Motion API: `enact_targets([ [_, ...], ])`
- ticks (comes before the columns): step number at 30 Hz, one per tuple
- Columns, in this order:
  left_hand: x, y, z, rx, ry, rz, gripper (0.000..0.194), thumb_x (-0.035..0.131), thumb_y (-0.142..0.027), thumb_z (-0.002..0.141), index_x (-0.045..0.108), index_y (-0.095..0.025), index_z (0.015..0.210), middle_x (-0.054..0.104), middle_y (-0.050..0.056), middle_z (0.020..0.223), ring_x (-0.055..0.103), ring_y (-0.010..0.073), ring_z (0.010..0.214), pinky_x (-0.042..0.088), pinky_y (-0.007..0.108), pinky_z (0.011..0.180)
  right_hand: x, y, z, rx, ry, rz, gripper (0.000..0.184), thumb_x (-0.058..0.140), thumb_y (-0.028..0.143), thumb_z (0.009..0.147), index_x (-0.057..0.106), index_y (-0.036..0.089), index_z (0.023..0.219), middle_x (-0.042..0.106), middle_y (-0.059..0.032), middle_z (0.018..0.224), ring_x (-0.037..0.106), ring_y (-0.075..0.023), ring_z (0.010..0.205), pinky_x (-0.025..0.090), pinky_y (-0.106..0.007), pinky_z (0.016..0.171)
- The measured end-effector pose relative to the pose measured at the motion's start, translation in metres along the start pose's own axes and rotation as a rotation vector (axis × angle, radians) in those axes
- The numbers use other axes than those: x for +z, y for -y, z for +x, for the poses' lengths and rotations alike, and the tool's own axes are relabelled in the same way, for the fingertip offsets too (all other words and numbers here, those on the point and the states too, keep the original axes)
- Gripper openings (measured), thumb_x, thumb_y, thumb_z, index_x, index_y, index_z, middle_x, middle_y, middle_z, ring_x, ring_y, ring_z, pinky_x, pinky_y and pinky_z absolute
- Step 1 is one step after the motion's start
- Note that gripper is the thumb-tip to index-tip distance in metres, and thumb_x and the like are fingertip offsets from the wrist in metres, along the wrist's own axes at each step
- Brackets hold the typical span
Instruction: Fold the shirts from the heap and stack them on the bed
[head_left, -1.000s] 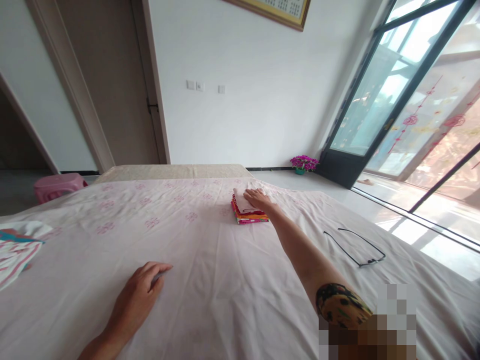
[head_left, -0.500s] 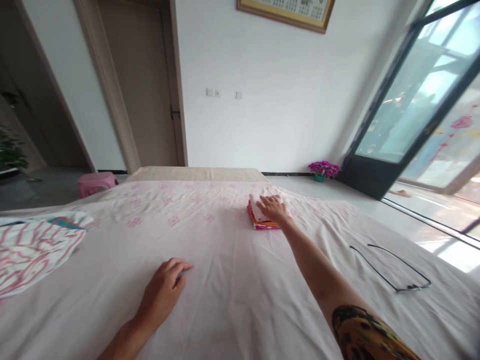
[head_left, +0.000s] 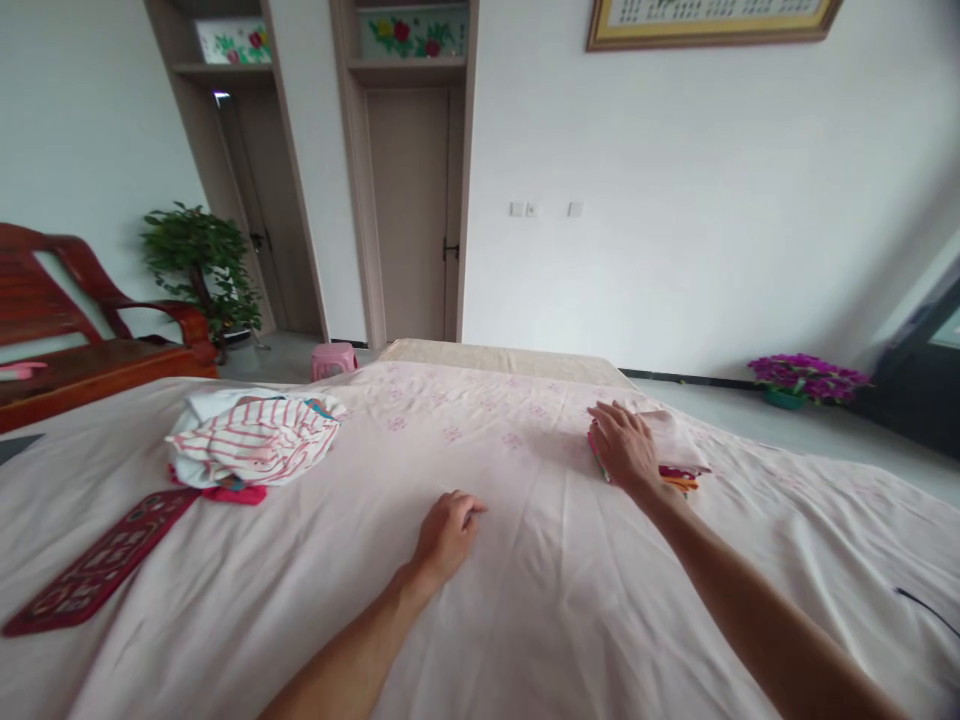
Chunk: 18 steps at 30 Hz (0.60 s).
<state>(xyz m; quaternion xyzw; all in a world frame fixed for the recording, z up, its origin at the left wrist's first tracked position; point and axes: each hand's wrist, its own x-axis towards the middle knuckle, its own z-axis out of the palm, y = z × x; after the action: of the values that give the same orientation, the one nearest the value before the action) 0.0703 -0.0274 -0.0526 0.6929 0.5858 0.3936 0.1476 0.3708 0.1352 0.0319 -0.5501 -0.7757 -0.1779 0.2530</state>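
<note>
My right hand [head_left: 624, 440] lies with its fingers spread over the left part of a small stack of folded cloths [head_left: 671, 440]. A pale pink cloth is on top, with red and orange layers showing at the edges. My left hand [head_left: 448, 535] is to the left and nearer to me, low over the pale pink floral bedsheet [head_left: 517, 590]. Its fingers are loosely bent, with a gap at the thumb and nothing seen in them. Farther left is a crumpled heap of clothes [head_left: 259, 440], with a red-and-white striped piece on top.
A dark red patterned strip [head_left: 101, 565] lies at the left of the bed. Part of the glasses [head_left: 926, 608] shows at the right edge. Beyond are a pink stool [head_left: 334, 360], a wooden bench [head_left: 112, 350], a potted plant [head_left: 199, 260] and purple flowers [head_left: 810, 377].
My view has turned left, bringing the whole clothes heap and red strip into sight. On the stack, my right hand has shifted to its left side. My left hand keeps its bent pose.
</note>
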Motion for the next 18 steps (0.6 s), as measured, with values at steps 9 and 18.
enact_targets([
  [9, -0.011, 0.031, 0.006, -0.093, -0.334, -0.143, 0.038, 0.046, -0.006, 0.079, 0.064, -0.019, 0.110, 0.068, 0.007, 0.113, 0.063, 0.0174, 0.109, 0.047, 0.035, 0.101, 0.035, 0.113, -0.102, -0.071, 0.449, 0.164, 0.050, 0.038, 0.038, 0.098, 0.047, 0.023, 0.145, 0.043, -0.0087, 0.153, 0.031, -0.0281, 0.144, 0.023, -0.049, 0.117],
  [18, -0.147, 0.093, 0.004, -0.334, -0.854, 0.558, 0.042, 0.058, -0.020, 0.081, 0.059, -0.019, 0.123, 0.048, 0.017, 0.138, 0.044, 0.0354, 0.128, 0.036, 0.056, 0.104, 0.027, 0.114, -0.108, -0.059, 0.420, 0.242, 0.047, 0.039, 0.035, 0.098, 0.050, 0.024, 0.142, 0.045, -0.0084, 0.151, 0.033, -0.0243, 0.143, 0.021, -0.046, 0.118],
])
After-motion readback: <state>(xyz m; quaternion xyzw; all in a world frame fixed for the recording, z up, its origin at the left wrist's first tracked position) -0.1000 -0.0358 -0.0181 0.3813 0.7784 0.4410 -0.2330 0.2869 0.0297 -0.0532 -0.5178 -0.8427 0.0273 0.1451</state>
